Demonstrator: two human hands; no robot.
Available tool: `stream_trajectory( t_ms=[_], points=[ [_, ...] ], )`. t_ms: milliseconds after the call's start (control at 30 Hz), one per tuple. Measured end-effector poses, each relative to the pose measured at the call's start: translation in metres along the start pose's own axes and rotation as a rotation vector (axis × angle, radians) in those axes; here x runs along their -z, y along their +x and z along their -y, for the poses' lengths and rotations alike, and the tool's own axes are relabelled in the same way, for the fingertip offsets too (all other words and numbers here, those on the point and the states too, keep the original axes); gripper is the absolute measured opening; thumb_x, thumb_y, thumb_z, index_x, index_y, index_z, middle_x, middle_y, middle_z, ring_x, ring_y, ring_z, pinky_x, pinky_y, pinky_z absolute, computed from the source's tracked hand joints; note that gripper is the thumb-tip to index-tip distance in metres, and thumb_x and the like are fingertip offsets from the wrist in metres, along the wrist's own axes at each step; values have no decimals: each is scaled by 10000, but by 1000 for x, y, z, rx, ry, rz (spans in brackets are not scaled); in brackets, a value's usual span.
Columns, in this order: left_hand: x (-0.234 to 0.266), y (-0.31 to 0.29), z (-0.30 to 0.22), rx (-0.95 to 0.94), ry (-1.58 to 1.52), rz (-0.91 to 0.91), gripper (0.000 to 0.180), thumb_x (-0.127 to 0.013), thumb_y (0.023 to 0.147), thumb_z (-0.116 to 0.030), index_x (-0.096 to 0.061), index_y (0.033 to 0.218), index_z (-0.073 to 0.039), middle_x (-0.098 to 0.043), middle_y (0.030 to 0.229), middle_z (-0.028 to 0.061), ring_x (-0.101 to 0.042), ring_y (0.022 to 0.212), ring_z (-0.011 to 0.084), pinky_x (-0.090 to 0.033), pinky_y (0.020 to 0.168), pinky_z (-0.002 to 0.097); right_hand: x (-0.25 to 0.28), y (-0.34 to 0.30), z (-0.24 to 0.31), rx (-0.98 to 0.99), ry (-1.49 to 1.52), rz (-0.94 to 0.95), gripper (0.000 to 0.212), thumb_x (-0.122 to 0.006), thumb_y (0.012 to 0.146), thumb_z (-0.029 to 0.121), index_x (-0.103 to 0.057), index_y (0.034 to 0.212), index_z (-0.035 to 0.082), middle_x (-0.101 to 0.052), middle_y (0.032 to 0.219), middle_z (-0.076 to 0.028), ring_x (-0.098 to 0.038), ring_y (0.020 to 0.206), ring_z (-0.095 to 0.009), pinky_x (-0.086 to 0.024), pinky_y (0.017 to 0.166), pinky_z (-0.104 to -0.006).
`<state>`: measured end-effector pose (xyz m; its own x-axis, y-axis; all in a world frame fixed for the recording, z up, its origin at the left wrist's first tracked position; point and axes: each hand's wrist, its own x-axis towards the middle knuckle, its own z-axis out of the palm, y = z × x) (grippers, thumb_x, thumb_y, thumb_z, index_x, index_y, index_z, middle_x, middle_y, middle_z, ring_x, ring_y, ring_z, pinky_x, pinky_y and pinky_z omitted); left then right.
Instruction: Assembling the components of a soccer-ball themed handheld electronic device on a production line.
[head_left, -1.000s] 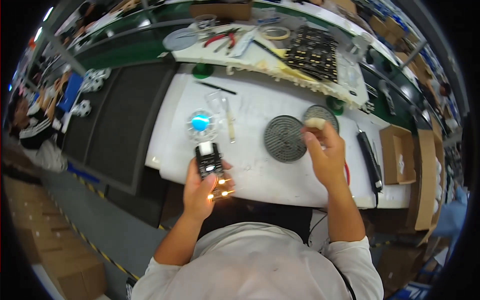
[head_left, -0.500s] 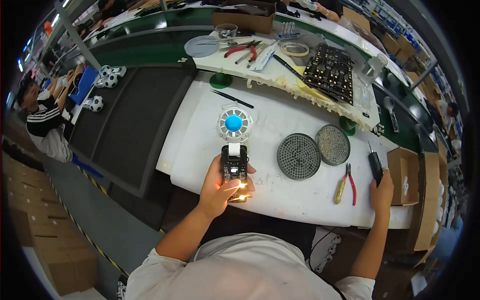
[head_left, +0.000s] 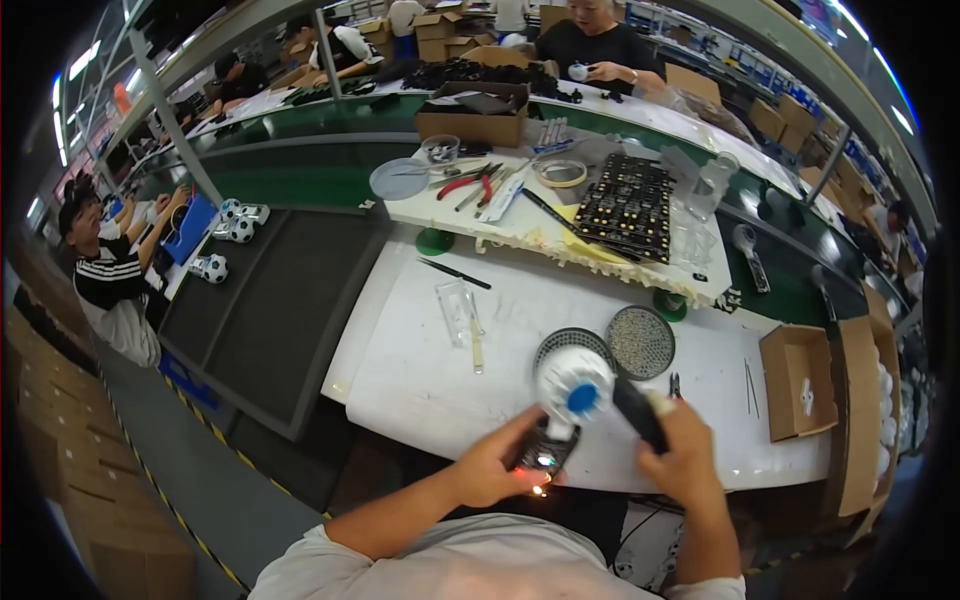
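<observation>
Between my hands is a white round fan-like head with a blue centre, blurred by motion. My left hand is closed on a small black circuit board with glowing lights, just below the head and seemingly joined to it. In my right hand is a long black handle-like piece. Its upper end lies close against the head's right side; I cannot tell whether they touch. Behind the head sits a dark grey perforated dish, partly covered.
A dish of small beads, pliers and two thin rods lie to the right, near an open cardboard box. Black tweezers and a clear bag lie left. A raised shelf carries tools and circuit boards.
My right hand has brought the black piece from the table's right side to the middle. My left hand has moved right, and the head is now tilted beside the black piece. The view has shifted.
</observation>
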<state>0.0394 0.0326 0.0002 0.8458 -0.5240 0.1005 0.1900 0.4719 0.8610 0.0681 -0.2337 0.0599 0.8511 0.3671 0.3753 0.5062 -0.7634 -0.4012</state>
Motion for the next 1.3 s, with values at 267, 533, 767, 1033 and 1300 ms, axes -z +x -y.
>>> stream_trajectory(
  t_ms=[267,533,767,1033,1300],
  points=[
    [-12,18,25,-13,-162,30,733,-714,813,-47,-293,1413,-40,-613,1023,178,-635,991,276,-525,859,417,-18,11,33,119,116,187,425,-696,651,90,-595,1055,4,-598,915,-159,-583,773,-345,-476,633,-418],
    [-25,42,-1,-157,-380,33,710,-673,825,-40,-295,1426,-56,-592,1100,149,-634,981,239,-524,896,441,-23,-68,46,120,214,-308,261,-653,787,91,-594,1012,-27,-629,863,-127,-587,681,-240,-463,611,-324],
    [-56,56,-8,-131,-472,40,780,-714,798,-196,-277,1405,28,-601,1042,215,-655,910,293,-565,794,431,-47,-18,42,-318,1373,-525,688,-661,854,394,-340,1351,43,-584,1155,-164,-565,1089,-244,-470,923,-413],
    [-50,57,-12,-7,-455,-12,675,-647,858,-139,-258,1405,-70,-551,1189,217,-661,877,317,-574,696,392,6,56,-2,-118,1467,-702,578,-578,901,414,-370,1326,81,-562,964,-106,-593,872,-231,-502,801,-408],
    [33,112,-60,-207,-33,-229,560,-614,852,-110,-320,1326,-55,-556,1168,212,-663,842,282,-578,620,347,14,114,-14,111,1500,-591,509,-539,907,380,-424,1287,60,-533,879,-93,-554,680,-164,-467,613,-335]
  ],
)
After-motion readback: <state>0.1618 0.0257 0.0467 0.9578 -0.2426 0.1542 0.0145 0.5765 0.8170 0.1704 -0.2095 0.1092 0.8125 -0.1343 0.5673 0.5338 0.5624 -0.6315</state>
